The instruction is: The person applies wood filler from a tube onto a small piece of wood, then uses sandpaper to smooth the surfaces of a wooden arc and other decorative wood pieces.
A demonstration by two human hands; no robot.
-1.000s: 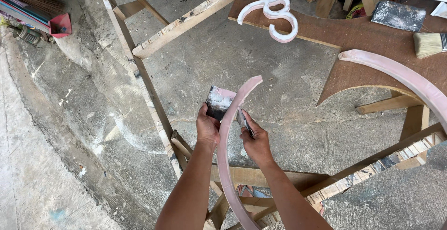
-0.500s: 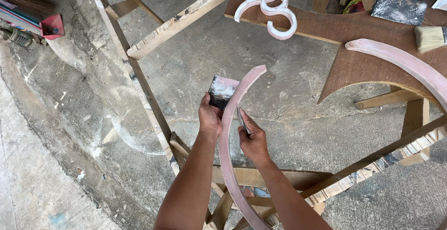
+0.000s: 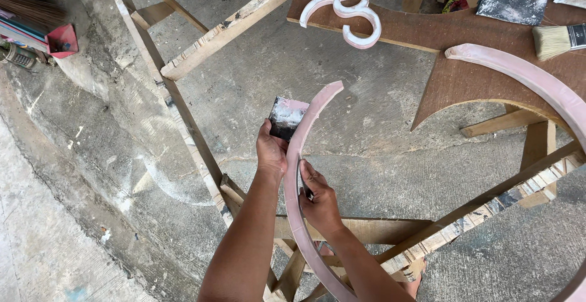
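Curved pink strip sits where it was; right hand grips it tight, left hand has slid its dusty pad farther up. Rough concrete floor below, wooden workbench far right.

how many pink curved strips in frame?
2. One curved strip is held upright between the left hand and right hand. A wider second strip lies on the brown board at upper right. Others may be out of view.
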